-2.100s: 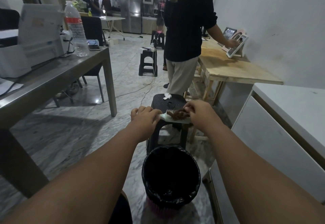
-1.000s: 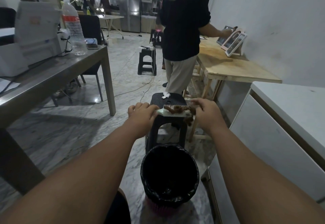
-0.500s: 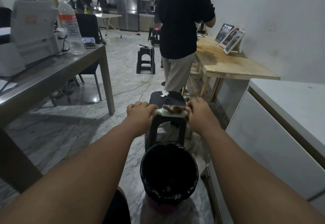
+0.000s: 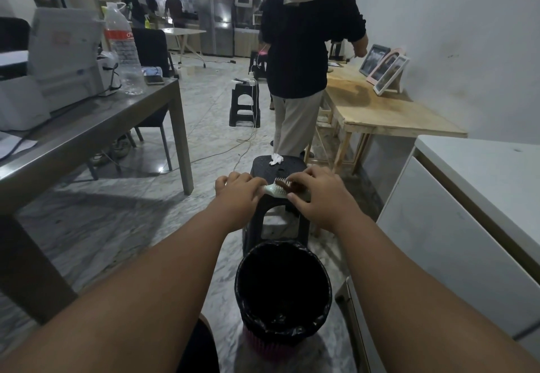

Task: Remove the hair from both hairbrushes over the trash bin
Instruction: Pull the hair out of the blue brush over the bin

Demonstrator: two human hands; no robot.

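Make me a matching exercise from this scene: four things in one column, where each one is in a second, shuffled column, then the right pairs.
Things:
1. hairbrush
2. trash bin
3. crumpled tissue
4. water bottle

Places:
A. on the grey table at the left
B. on the floor, below the hands
C. held in the left hand
D. on top of the black stool

Pairs: 1-C, 2-B, 3-D, 4-A

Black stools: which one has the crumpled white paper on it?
The nearest black plastic stool, just behind the hands, carries the crumpled white paper. The farther black stool has none.
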